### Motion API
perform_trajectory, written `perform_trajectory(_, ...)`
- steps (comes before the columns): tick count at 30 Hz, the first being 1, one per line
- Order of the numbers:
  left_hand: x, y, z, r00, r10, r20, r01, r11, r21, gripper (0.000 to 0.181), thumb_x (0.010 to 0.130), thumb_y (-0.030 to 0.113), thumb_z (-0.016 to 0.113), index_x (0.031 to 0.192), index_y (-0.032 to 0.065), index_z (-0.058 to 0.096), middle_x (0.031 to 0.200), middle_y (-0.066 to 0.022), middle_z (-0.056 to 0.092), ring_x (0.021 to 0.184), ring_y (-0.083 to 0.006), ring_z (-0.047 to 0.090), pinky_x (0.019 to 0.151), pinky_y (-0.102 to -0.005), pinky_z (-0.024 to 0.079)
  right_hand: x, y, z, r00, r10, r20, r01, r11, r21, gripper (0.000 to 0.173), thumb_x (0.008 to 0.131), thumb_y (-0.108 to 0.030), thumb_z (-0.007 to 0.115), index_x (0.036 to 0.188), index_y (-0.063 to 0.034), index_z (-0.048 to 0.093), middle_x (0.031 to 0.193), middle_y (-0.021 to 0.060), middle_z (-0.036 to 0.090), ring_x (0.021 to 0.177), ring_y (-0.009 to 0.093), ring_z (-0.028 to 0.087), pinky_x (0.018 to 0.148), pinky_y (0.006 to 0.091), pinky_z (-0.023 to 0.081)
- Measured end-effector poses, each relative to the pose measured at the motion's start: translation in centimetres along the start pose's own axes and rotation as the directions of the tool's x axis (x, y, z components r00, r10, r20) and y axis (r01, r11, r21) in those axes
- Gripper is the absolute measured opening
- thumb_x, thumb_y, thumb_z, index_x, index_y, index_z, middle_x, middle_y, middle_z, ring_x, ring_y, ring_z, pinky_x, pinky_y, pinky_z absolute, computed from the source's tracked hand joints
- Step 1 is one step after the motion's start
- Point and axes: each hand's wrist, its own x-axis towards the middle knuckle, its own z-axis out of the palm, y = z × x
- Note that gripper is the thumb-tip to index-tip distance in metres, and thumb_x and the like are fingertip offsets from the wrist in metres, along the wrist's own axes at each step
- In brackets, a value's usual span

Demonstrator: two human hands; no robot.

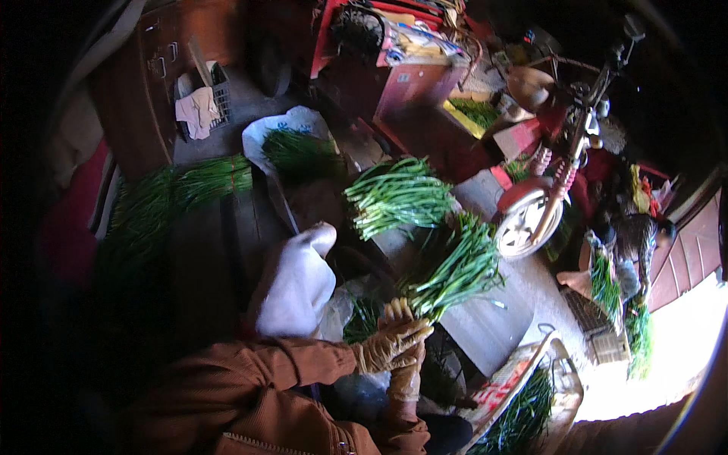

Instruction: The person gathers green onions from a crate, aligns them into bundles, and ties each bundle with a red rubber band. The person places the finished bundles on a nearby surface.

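Note:
Both hands wear tan, wet-looking gloves and meet low in the middle. My left hand [389, 346] lies across my right hand [401, 321], its fingers pointing right. The right hand's fingers point up; whether either hand holds anything is unclear. Just beyond the fingertips are the pale cut ends of a bunch of long green stalks, like garlic chives [460, 276]. A second bunch of these greens [401, 196] lies farther up on a low surface. More greens [361, 321] sit in shadow left of the hands, beside a white cloth-like covering [298, 284].
A woven sack [500, 378] of greens stands lower right. Bundled greens [210, 179] and an open sack [256, 136] lie upper left. A motorcycle's front wheel [529, 219] is at right, with a red vehicle [392, 91] behind. Another person [634, 239] bends over greens by the bright doorway.

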Motion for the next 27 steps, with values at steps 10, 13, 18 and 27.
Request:
perform_trajectory(10,0.7,-6.4,4.0,0.999,0.020,0.051,-0.028,0.987,0.161,0.045,0.086,0.034,0.051,0.122,0.0066,0.050,0.128,-0.0146,0.048,0.114,-0.0287,0.050,0.095,-0.0480,0.036,1.3,-2.1,-0.2,0.957,0.157,0.243,-0.270,0.785,0.557,0.069,0.092,-0.058,0.037,0.139,-0.0069,0.035,0.139,0.0108,0.039,0.121,0.024,0.042,0.105,0.0369,0.030)
perform_trajectory(13,-1.6,-10.5,3.0,0.888,-0.087,0.452,-0.201,0.811,0.549,0.045,0.082,0.027,0.055,0.126,0.0148,0.049,0.133,-0.0059,0.048,0.123,-0.0188,0.046,0.088,-0.0536,0.041,0.2,-4.7,1.2,0.954,0.299,0.033,-0.294,0.950,-0.106,0.061,0.091,-0.047,0.047,0.135,-0.0061,0.038,0.132,0.0086,0.043,0.116,0.018,0.046,0.099,0.0321,0.035)
perform_trajectory(18,-3.2,-11.0,1.5,0.773,-0.429,0.468,0.553,0.817,-0.165,0.049,0.081,0.017,0.064,0.125,0.0005,0.052,0.121,-0.0156,0.058,0.115,-0.0254,0.055,0.098,-0.0351,0.041,-2.6,-7.2,-1.5,0.991,0.132,-0.018,-0.133,0.988,-0.076,0.052,0.092,-0.034,0.054,0.134,-0.0047,0.044,0.117,0.0043,0.059,0.107,0.014,0.054,0.093,0.0271,0.042)
perform_trajectory(27,3.4,-2.7,-9.5,0.962,-0.060,0.266,0.162,0.911,-0.379,0.046,0.087,0.021,0.062,0.127,0.0008,0.051,0.128,-0.0142,0.054,0.119,-0.0242,0.050,0.101,-0.0337,0.037,-1.4,5.1,-15.3,0.886,0.443,0.139,0.462,-0.867,-0.188,0.035,0.087,-0.017,0.046,0.120,-0.0073,0.054,0.129,0.0101,0.052,0.117,0.022,0.050,0.097,0.0321,0.042)
